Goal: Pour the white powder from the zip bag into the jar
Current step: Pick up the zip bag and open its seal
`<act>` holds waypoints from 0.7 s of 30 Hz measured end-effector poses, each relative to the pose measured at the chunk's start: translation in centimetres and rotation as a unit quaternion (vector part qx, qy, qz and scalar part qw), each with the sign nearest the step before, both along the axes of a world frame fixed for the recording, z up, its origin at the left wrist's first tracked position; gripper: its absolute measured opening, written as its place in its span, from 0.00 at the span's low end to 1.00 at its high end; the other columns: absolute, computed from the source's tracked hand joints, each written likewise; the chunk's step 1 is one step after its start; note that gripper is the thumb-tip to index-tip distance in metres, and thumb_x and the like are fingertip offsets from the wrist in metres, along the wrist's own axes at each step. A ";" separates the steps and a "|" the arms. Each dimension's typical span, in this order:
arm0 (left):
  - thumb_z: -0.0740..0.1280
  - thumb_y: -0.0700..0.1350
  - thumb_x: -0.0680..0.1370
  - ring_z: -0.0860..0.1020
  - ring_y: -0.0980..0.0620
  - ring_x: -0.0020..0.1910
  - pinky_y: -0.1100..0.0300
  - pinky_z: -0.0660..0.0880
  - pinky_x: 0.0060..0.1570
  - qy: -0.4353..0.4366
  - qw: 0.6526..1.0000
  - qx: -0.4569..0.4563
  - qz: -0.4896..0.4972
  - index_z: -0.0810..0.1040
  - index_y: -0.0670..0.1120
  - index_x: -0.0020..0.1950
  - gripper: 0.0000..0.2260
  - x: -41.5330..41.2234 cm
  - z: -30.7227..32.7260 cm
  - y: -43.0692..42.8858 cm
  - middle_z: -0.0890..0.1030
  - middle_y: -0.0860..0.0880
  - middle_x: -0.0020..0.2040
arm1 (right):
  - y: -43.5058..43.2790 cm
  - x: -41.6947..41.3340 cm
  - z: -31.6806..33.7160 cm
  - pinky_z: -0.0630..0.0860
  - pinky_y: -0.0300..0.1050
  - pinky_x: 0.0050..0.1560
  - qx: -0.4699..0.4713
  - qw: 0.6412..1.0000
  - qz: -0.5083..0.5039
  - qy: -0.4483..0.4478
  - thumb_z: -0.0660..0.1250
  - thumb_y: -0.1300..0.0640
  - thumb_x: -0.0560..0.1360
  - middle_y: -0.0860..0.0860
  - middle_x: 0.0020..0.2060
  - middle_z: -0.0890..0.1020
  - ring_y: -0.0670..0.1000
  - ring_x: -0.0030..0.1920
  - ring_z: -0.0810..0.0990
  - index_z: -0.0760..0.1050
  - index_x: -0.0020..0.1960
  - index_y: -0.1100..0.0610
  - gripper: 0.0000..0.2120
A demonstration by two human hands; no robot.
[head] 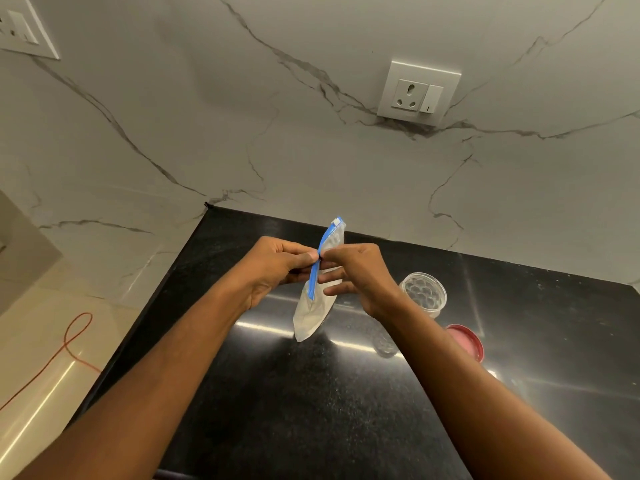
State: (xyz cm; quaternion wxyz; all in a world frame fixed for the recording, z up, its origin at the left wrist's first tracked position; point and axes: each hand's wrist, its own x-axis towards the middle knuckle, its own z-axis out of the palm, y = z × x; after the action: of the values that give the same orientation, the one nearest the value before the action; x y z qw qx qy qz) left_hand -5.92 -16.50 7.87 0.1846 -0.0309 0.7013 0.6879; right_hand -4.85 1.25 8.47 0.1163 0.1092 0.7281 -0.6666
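We see a small see-through zip bag (317, 306) held up in the air over the black table (277, 410). It stands on its edge and leans a little. A blue zip strip (320, 258) runs down its top side, and a small white slider (335, 221) sits at the far, high end of the strip. The white powder (306, 323) lies low in the bag and makes the bottom look pale and full. We cannot tell if the zip is open.

Both arms reach out in front, and the hands meet at the middle of the blue strip. The left hand (273, 268) has a narrow grip: its thumb and fingers pinch the strip from the left side. The right hand (363, 271) pinches the same spot from the right side, and its lower fingers stick out straight by the side of the bag.

The jar (424, 294) is clear and has no lid on. It stands on the table to the right of the hands, apart from the bag. A red lid (465, 341) lies on the table near the jar, closer to us.
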 end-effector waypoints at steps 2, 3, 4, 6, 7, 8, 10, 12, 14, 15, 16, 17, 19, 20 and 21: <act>0.73 0.40 0.79 0.89 0.49 0.47 0.59 0.85 0.43 -0.001 1.000 0.008 -0.001 0.90 0.45 0.50 0.05 0.0 0.0 0.1 0.90 0.45 0.47 | 0.2 0.1 0.0 0.85 0.46 0.37 -0.006 1.000 0.000 0.006 0.71 0.52 0.80 0.55 0.43 0.89 0.56 0.39 0.89 0.83 0.57 0.60 0.11; 0.74 0.40 0.78 0.89 0.49 0.48 0.59 0.85 0.44 -0.002 1.000 0.011 -0.001 0.90 0.45 0.50 0.05 0.0 -0.1 0.1 0.90 0.45 0.47 | 0.3 0.1 0.0 0.85 0.47 0.38 -0.007 1.000 0.002 0.008 0.71 0.51 0.80 0.55 0.43 0.89 0.56 0.40 0.89 0.83 0.56 0.59 0.12; 0.74 0.40 0.78 0.89 0.49 0.48 0.58 0.86 0.45 -0.004 1.000 0.013 -0.001 0.90 0.46 0.50 0.05 0.0 -0.1 0.1 0.90 0.45 0.48 | 0.3 0.1 0.1 0.86 0.47 0.38 -0.003 1.000 0.006 0.011 0.72 0.50 0.80 0.56 0.44 0.89 0.56 0.40 0.89 0.83 0.56 0.59 0.12; 0.74 0.40 0.78 0.89 0.48 0.48 0.57 0.86 0.46 -0.008 1.000 0.013 -0.006 0.89 0.46 0.50 0.05 0.0 -0.1 0.2 0.90 0.45 0.48 | 0.5 0.1 0.1 0.86 0.47 0.38 0.011 1.000 0.014 0.015 0.72 0.52 0.79 0.56 0.45 0.89 0.57 0.41 0.90 0.83 0.57 0.60 0.12; 0.74 0.40 0.78 0.89 0.48 0.49 0.56 0.86 0.46 -0.008 1.000 0.012 -0.008 0.89 0.45 0.51 0.05 0.1 -0.2 0.2 0.90 0.45 0.48 | 0.6 0.1 0.1 0.86 0.47 0.38 0.013 1.000 0.016 0.016 0.72 0.53 0.79 0.56 0.46 0.89 0.57 0.41 0.90 0.83 0.57 0.61 0.13; 0.74 0.40 0.78 0.89 0.48 0.49 0.56 0.86 0.47 -0.009 1.000 0.012 -0.009 0.89 0.45 0.51 0.05 0.1 -0.2 0.3 0.90 0.45 0.48 | 0.7 0.1 0.1 0.86 0.47 0.39 0.013 1.000 0.018 0.016 0.72 0.54 0.79 0.57 0.46 0.89 0.57 0.42 0.90 0.83 0.58 0.61 0.12; 0.74 0.40 0.78 0.89 0.48 0.49 0.55 0.86 0.47 -0.011 1.000 0.011 -0.004 0.90 0.46 0.50 0.05 0.2 -0.2 0.3 0.90 0.45 0.48 | 0.8 0.2 0.1 0.86 0.48 0.39 0.011 1.000 0.022 0.016 0.71 0.55 0.80 0.56 0.46 0.88 0.57 0.42 0.90 0.83 0.57 0.61 0.11; 0.74 0.41 0.78 0.89 0.48 0.49 0.54 0.86 0.48 -0.012 1.000 0.004 0.002 0.90 0.48 0.48 0.05 0.3 -0.3 0.3 0.90 0.46 0.47 | 0.8 0.3 0.0 0.86 0.48 0.38 0.011 1.000 0.024 0.014 0.71 0.56 0.80 0.56 0.46 0.88 0.56 0.42 0.90 0.84 0.56 0.60 0.09; 0.74 0.41 0.77 0.89 0.47 0.49 0.52 0.86 0.49 -0.013 1.000 -0.004 0.007 0.90 0.48 0.48 0.05 0.4 -0.4 0.4 0.90 0.46 0.47 | 0.8 0.4 -0.2 0.85 0.47 0.37 0.017 1.000 0.023 0.014 0.71 0.57 0.80 0.55 0.46 0.88 0.55 0.41 0.90 0.84 0.54 0.59 0.07; 0.74 0.41 0.77 0.89 0.47 0.49 0.52 0.86 0.50 -0.012 1.000 -0.008 0.009 0.90 0.48 0.48 0.04 0.5 -0.4 0.5 0.90 0.46 0.47 | 0.7 0.4 -0.3 0.85 0.47 0.37 0.021 0.999 0.021 0.015 0.71 0.57 0.80 0.55 0.46 0.88 0.55 0.40 0.90 0.84 0.53 0.58 0.06; 0.75 0.41 0.77 0.89 0.47 0.49 0.51 0.86 0.50 -0.011 1.000 -0.011 0.011 0.89 0.47 0.50 0.04 0.6 -0.4 0.5 0.90 0.46 0.47 | 0.7 0.4 -0.4 0.85 0.46 0.36 0.024 0.999 0.019 0.016 0.71 0.57 0.80 0.55 0.45 0.88 0.55 0.40 0.90 0.84 0.52 0.57 0.05; 0.75 0.41 0.77 0.89 0.47 0.49 0.51 0.86 0.51 -0.010 1.000 -0.012 0.012 0.89 0.47 0.50 0.05 0.7 -0.4 0.5 0.90 0.46 0.47 | 0.6 0.4 -0.5 0.85 0.46 0.36 0.025 0.999 0.017 0.017 0.71 0.56 0.80 0.54 0.45 0.88 0.55 0.40 0.90 0.84 0.51 0.56 0.05; 0.74 0.41 0.78 0.89 0.48 0.49 0.52 0.86 0.51 -0.007 1.000 -0.009 0.010 0.89 0.47 0.51 0.05 0.9 -0.2 0.5 0.90 0.47 0.47 | 0.6 0.5 -0.4 0.85 0.46 0.35 0.022 1.000 0.013 0.017 0.71 0.54 0.79 0.54 0.44 0.88 0.55 0.40 0.90 0.84 0.50 0.55 0.05; 0.74 0.41 0.78 0.89 0.49 0.49 0.52 0.86 0.50 -0.005 1.000 -0.006 0.008 0.89 0.47 0.51 0.05 1.0 -0.1 0.5 0.90 0.47 0.47 | 0.6 0.5 -0.4 0.85 0.46 0.35 0.022 0.999 0.014 0.021 0.72 0.54 0.79 0.54 0.44 0.88 0.55 0.40 0.90 0.84 0.50 0.55 0.05; 0.74 0.41 0.78 0.89 0.49 0.48 0.53 0.86 0.50 -0.004 1.000 -0.006 0.008 0.89 0.47 0.51 0.05 1.1 -0.1 0.5 0.90 0.48 0.47 | 0.6 0.5 -0.4 0.85 0.46 0.35 0.025 0.999 0.015 0.025 0.72 0.54 0.79 0.54 0.43 0.88 0.56 0.40 0.90 0.84 0.50 0.55 0.05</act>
State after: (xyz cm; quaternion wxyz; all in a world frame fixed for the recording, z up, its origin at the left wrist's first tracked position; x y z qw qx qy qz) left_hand -4.85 -15.97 7.81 0.1810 -0.0404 0.7045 0.6850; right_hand -4.38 1.81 8.10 0.1058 0.0843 0.7490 -0.6486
